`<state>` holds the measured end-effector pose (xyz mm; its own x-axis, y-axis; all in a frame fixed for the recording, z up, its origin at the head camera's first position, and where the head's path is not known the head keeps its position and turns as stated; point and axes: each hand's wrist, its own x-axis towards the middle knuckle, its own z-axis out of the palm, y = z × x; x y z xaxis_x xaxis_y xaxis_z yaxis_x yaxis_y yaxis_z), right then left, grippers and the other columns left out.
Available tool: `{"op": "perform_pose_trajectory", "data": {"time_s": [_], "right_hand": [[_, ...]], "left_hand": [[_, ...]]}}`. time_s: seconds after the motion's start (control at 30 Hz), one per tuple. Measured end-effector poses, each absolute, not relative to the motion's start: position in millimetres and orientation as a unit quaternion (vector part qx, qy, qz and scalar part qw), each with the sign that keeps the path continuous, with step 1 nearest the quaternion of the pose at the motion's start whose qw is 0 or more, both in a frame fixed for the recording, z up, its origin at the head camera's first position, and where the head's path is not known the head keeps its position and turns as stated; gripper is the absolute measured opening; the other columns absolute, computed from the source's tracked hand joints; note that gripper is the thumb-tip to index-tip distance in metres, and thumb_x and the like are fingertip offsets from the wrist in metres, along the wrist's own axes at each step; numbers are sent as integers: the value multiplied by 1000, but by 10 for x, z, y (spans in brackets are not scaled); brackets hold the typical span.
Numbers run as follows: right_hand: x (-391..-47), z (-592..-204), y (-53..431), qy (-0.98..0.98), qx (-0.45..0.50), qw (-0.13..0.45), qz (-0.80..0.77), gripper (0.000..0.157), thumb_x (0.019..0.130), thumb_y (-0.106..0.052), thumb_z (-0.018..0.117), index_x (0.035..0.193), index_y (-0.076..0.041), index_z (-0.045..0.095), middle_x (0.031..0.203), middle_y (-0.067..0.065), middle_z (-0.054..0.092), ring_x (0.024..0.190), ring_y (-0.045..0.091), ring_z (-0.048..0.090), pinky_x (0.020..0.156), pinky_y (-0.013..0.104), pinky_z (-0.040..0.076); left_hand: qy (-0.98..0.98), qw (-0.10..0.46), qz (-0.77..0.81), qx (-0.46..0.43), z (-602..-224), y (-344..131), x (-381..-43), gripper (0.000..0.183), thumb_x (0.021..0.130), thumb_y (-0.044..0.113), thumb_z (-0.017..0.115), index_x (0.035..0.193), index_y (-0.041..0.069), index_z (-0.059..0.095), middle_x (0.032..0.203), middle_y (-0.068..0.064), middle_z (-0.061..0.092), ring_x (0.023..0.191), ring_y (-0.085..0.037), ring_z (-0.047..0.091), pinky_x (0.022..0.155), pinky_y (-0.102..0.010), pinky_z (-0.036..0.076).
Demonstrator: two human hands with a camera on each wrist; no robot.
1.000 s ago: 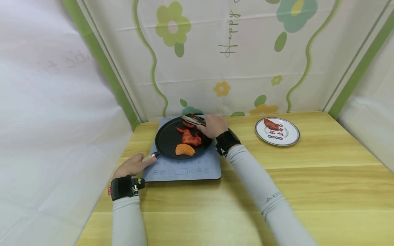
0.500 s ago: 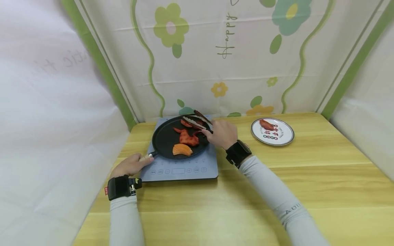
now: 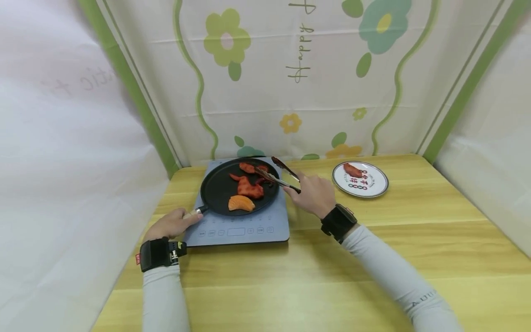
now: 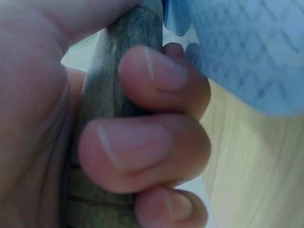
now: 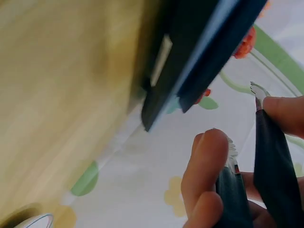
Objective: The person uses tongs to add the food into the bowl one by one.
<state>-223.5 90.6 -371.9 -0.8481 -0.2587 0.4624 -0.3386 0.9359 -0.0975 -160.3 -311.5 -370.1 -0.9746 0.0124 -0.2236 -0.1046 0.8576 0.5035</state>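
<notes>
My left hand [image 3: 170,225] grips the handle [image 3: 194,212] of a black frying pan; in the left wrist view its fingers [image 4: 142,147] curl round this wood-like handle [image 4: 97,109]. The pan [image 3: 215,191] holds a red chicken wing [image 3: 249,188], an orange salmon slice [image 3: 241,203] near the front, and red pieces [image 3: 246,168] at the back. My right hand [image 3: 315,198] holds metal tongs [image 3: 271,179] with dark grips. Their arms are spread over the pan's right side, with no food between the tips. The right wrist view shows fingers and thumb on the two dark grips [image 5: 275,161].
The pan sits on a flat grey induction cooktop [image 3: 236,237] with touch buttons along its front. To the right, a white plate [image 3: 375,182] bears one reddish piece of food [image 3: 352,170]. A floral cloth [image 3: 249,101] hangs behind the wooden table [image 3: 332,276].
My right hand has drawn back to the right and toward me, and the tongs have spread apart. My left hand keeps its hold on the handle. The head view has shifted slightly.
</notes>
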Motion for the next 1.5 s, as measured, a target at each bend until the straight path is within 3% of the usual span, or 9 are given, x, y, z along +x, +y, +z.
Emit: {"op": "perform_pose_trajectory", "data": {"time_s": [0.4, 0.57, 0.77, 0.9, 1.2, 1.3, 1.5], "right_hand": [[-2022, -3909, 1472, -968, 137, 198, 65, 67, 87, -67, 50, 121, -10, 59, 56, 0, 45, 43, 19, 42, 36, 34, 29], [-1952, -3953, 1661, -968, 132, 203, 67, 62, 86, -65, 52, 110, -9, 61, 54, 0, 42, 41, 18, 38, 36, 34, 28], [-1869, -3995, 1841, -967, 135, 203, 73, 59, 86, -64, 55, 115, -13, 59, 52, -2, 39, 41, 17, 38, 35, 35, 27], [-1819, -3997, 1991, -971, 123, 193, 72, 56, 86, -66, 53, 105, -14, 59, 53, -2, 40, 43, 16, 40, 35, 35, 27], [-1771, -3943, 2390, -972, 98, 210, 38, 65, 88, -65, 49, 111, -5, 54, 48, -1, 34, 37, 18, 34, 34, 36, 22], [-1774, -3944, 2507, -973, 87, 212, 27, 67, 88, -65, 49, 108, -2, 53, 48, 1, 34, 37, 19, 34, 33, 37, 22], [-1821, -3981, 2697, -972, 77, 223, 9, 59, 87, -62, 54, 86, -3, 51, 51, 3, 36, 38, 21, 37, 33, 38, 23]], "left_hand": [[957, 113, 265, -23, -3702, -3120, -1600, 56, 89, 60, 54, 86, 5, 45, 76, -6, 41, 64, -21, 43, 57, -32, 34], [957, 112, 266, -15, -3706, -3132, -1602, 56, 90, 60, 53, 86, 5, 45, 76, -6, 40, 63, -20, 42, 56, -32, 34], [957, 110, 269, -16, -3725, -3143, -1602, 54, 90, 58, 54, 86, 5, 45, 75, -6, 40, 62, -20, 42, 55, -32, 34], [956, 110, 270, -17, -3723, -3135, -1606, 55, 90, 59, 54, 86, 5, 45, 75, -6, 41, 62, -20, 42, 56, -32, 34], [957, 109, 267, -15, -3705, -3128, -1635, 56, 90, 60, 53, 86, 5, 45, 75, -6, 41, 63, -20, 43, 56, -32, 34], [958, 108, 266, -13, -3715, -3136, -1645, 56, 90, 60, 53, 86, 5, 45, 75, -6, 41, 62, -20, 42, 56, -32, 34], [958, 109, 266, -16, -3733, -3134, -1640, 56, 90, 60, 53, 87, 5, 46, 75, -6, 41, 62, -20, 42, 55, -32, 34]]}}
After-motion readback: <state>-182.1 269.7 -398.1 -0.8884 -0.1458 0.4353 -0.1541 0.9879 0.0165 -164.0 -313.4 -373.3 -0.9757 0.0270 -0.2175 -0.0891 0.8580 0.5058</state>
